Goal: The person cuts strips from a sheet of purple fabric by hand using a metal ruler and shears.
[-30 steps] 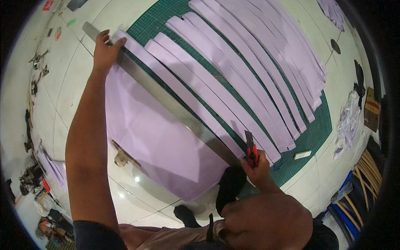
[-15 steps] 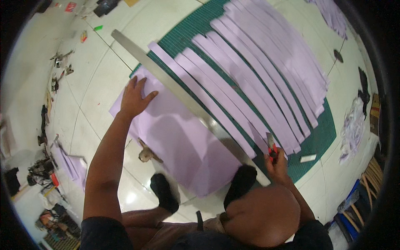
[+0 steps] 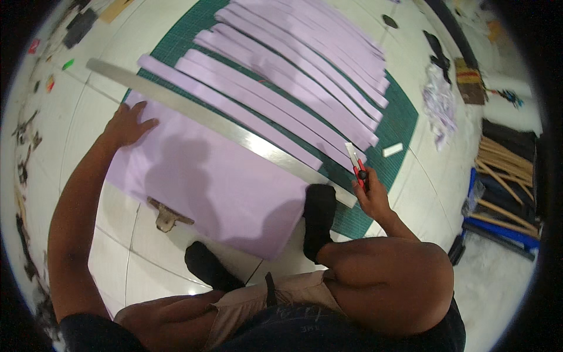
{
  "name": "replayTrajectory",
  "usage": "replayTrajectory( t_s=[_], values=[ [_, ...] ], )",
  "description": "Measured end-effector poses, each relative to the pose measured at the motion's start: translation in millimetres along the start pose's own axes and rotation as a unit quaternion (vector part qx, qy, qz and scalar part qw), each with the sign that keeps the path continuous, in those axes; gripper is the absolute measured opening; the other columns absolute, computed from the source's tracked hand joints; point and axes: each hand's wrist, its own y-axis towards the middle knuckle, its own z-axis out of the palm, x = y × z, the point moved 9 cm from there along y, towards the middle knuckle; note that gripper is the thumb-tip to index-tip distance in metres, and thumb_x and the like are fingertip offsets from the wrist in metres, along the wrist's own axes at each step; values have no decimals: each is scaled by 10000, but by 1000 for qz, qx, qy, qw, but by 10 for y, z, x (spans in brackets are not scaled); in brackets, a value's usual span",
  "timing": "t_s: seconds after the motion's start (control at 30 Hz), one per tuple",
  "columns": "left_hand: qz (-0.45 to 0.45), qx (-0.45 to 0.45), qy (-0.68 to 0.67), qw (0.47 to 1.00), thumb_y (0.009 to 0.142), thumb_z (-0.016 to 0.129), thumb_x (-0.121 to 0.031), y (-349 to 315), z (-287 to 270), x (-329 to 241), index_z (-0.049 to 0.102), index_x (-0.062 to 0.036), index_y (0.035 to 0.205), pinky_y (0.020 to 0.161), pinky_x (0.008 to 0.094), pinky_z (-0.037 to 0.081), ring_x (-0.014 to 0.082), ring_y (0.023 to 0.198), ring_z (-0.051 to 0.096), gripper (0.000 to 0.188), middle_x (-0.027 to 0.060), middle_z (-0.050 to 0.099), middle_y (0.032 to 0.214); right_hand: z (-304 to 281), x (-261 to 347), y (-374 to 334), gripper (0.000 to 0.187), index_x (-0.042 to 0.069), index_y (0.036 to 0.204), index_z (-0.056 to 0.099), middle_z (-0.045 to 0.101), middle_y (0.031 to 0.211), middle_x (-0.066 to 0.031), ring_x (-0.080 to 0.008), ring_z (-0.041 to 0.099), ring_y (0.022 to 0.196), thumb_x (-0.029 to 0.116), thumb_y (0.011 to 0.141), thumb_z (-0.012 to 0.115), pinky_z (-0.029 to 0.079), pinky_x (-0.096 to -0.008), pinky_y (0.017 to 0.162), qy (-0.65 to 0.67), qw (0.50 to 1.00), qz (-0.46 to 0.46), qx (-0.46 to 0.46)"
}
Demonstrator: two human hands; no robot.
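Note:
My left hand (image 3: 126, 125) lies with fingers spread on the far left corner of a folded lilac cloth (image 3: 223, 188). A long metal ruler (image 3: 234, 134) runs slantwise along the cloth's far edge. My right hand (image 3: 375, 196) is closed around a red and black utility knife (image 3: 360, 170), its blade pointing away from me, near the ruler's right end. Beyond the ruler, several cut lilac strips (image 3: 258, 97) lie side by side on a green cutting mat (image 3: 404, 114). A metal bulldog clip (image 3: 166, 216) grips the cloth's near edge.
My sock-covered right foot (image 3: 319, 217) is at the cloth's right corner; the left foot (image 3: 208, 264) rests on the tiled floor (image 3: 146, 252). A small white block (image 3: 392, 149) sits on the mat. Crumpled pale cloth (image 3: 438, 105) and wooden rods (image 3: 507, 161) are at the right.
My view has turned rightward, so the mat, cloth and hands appear farther left, and more of the right side shows. My left hand stays on the cloth and my right hand keeps the knife.

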Motion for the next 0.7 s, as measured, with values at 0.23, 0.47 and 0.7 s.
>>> replayTrajectory(
  t_s=[0.23,0.47,0.7],
  values=[
    [100,-188,33,977,809,769,-408,10,101,18,482,0,1366,1052,473,433,410,1258,490,747,255,503,1324,-256,-448,-579,405,29,1221,370,626,888,-247,-433,663,835,277,967,565,501,-494,709,-42,996,74,9],
    [103,-110,-62,987,798,773,-372,29,60,-117,450,57,1376,1107,457,391,421,1344,427,788,295,465,1409,-28,-693,-735,439,36,1140,384,605,918,-235,-431,649,874,164,858,695,499,-494,763,-51,995,90,-6],
    [111,-139,-64,982,800,755,-385,-66,106,-27,438,46,1412,1172,445,307,424,1418,335,814,308,366,1498,199,-530,-731,491,30,1151,396,600,1030,-247,-431,639,971,194,855,751,499,-499,809,12,994,108,-22]
  ],
)
